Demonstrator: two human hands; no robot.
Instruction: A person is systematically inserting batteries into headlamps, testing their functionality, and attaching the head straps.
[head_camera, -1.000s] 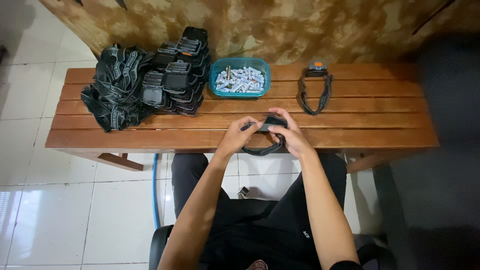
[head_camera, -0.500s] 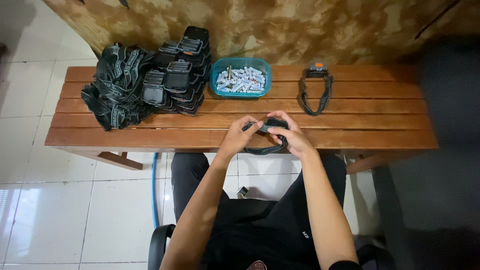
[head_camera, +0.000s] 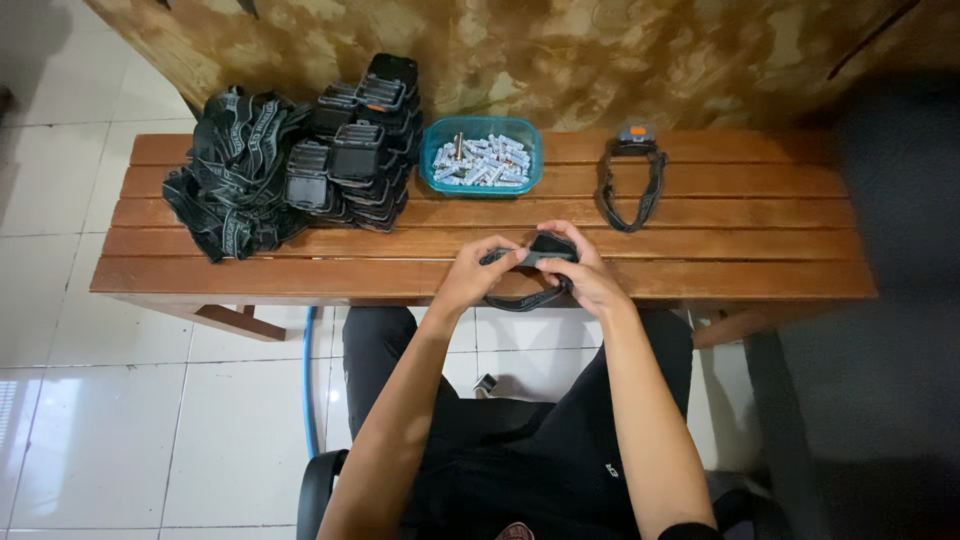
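Both hands, left hand (head_camera: 478, 272) and right hand (head_camera: 588, 276), clamp a headlamp (head_camera: 545, 252) at the surface's (head_camera: 760, 250) near edge (strap dangling below), apparently mid-assembly; next probably needs a battery from the tub (head_camera: 481, 160).

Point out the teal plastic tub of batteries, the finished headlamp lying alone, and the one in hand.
Teal plastic tub (head_camera: 432, 172): head view, left rim.
Finished black headlamp with orange top (head_camera: 633, 136): head view, lamp body.
Black headlamp in hand (head_camera: 551, 246): head view, lamp housing.

A shallow teal plastic tub (head_camera: 481, 157), rectangular with rounded corners, stands at the far middle of the wooden counter (head_camera: 720, 262), holding small pale cylinders. No labels, signs or screens can be made out.
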